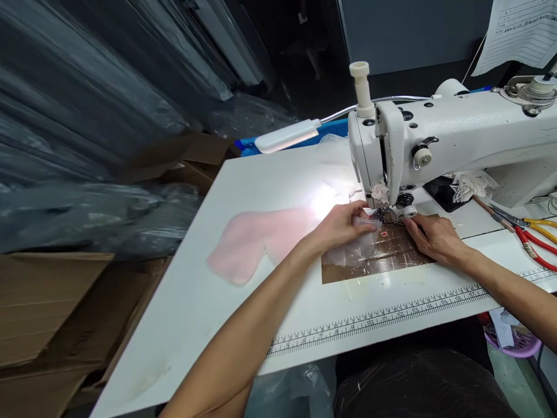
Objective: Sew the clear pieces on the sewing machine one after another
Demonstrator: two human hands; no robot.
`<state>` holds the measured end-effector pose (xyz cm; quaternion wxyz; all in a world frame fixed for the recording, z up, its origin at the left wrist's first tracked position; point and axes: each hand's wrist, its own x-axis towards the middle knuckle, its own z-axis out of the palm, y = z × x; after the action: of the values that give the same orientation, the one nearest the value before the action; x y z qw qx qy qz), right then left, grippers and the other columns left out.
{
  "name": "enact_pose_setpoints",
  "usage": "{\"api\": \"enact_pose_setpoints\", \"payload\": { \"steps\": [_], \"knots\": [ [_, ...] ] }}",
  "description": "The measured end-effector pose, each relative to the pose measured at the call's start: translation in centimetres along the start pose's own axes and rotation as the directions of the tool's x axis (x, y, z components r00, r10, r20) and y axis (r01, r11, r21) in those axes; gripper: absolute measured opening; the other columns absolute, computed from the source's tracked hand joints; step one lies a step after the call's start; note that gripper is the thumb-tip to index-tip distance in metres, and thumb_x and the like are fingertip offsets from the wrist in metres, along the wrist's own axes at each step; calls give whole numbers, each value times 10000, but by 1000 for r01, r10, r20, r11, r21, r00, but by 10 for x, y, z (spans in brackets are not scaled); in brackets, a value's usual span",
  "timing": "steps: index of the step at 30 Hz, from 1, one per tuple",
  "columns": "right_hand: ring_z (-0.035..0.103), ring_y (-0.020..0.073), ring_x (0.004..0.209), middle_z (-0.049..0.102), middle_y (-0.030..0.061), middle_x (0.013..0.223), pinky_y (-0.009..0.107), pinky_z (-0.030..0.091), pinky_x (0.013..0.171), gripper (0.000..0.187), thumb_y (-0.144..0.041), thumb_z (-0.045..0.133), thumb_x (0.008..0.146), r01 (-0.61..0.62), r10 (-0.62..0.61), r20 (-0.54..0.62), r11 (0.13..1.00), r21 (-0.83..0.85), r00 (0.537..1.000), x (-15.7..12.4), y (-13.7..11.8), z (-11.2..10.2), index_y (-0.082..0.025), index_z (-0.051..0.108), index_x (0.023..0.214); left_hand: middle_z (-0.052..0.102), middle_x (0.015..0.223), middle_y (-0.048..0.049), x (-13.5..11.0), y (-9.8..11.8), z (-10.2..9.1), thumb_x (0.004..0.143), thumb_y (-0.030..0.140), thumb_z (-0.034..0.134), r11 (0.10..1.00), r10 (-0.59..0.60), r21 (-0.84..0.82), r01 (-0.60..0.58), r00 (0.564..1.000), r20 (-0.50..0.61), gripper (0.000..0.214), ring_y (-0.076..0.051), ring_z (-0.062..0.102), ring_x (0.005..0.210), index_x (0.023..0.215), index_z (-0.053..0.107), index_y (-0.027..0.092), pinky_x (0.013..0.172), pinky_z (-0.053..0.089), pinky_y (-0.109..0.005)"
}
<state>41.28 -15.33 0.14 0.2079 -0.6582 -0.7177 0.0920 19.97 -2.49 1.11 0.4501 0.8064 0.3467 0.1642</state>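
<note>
A white sewing machine stands at the right of a white table. My left hand lies with its fingers closed on a thin translucent piece of fabric just left of the needle and presser foot. My right hand rests on the brown plate right of the presser foot, its fingers pressed down by the fabric's edge. A pale pink fabric piece lies spread on the table to the left, under the lamp's glare.
Red and yellow-handled scissors lie at the far right. A lamp on a flexible neck hangs over the table. A ruler strip runs along the front edge. Cardboard boxes and plastic-wrapped bundles stand to the left.
</note>
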Motion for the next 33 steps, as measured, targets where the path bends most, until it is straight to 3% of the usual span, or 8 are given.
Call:
{"api": "enact_pose_setpoints", "payload": {
  "steps": [4,8,16,23,29,33],
  "knots": [
    [481,169,573,588,56,639,287,273,585,557,-469,188,1042,16,-16,-18,1000,8,1000,-1,2,1,-175,612,834,754,873,-44,2,-11,-4,706,369,859,966,-47,-251,58,998,49,451,-188,705,844,1032,635,153,802,555,-329],
    [474,166,565,572,49,622,290,282,582,551,-468,197,1040,25,-25,-35,999,20,999,-2,2,2,-176,612,826,771,879,-61,2,-13,-10,687,392,883,946,-42,-318,64,996,77,514,-195,726,870,1053,625,140,835,573,-339],
    [552,181,650,651,76,731,307,389,644,502,-452,235,1030,97,-90,-90,992,75,992,-6,1,1,-160,630,929,787,822,-56,-1,-12,-17,673,336,909,932,-51,-357,63,998,42,602,-167,723,728,1157,609,138,623,535,-244],
    [586,214,682,696,132,881,321,366,606,454,-378,227,1054,61,-48,146,995,-84,988,13,-25,4,-128,600,1122,772,756,-14,0,-12,-9,635,304,924,904,-52,-421,75,997,65,688,-158,730,738,1200,571,131,705,563,-253],
    [590,226,699,704,156,939,326,321,578,398,-350,296,1043,-36,77,208,980,-195,975,29,-45,8,-124,598,1170,763,745,9,0,-11,-5,675,192,882,895,-96,-433,104,995,40,723,-150,727,743,1294,511,146,718,553,-248],
    [597,234,704,694,165,918,336,335,581,435,-399,282,1047,-16,59,187,975,-221,981,31,-49,14,-118,605,1121,760,741,14,1,-13,-5,666,156,877,897,-98,-430,100,995,27,740,-145,726,749,1301,498,142,689,535,-231]
  ]
}}
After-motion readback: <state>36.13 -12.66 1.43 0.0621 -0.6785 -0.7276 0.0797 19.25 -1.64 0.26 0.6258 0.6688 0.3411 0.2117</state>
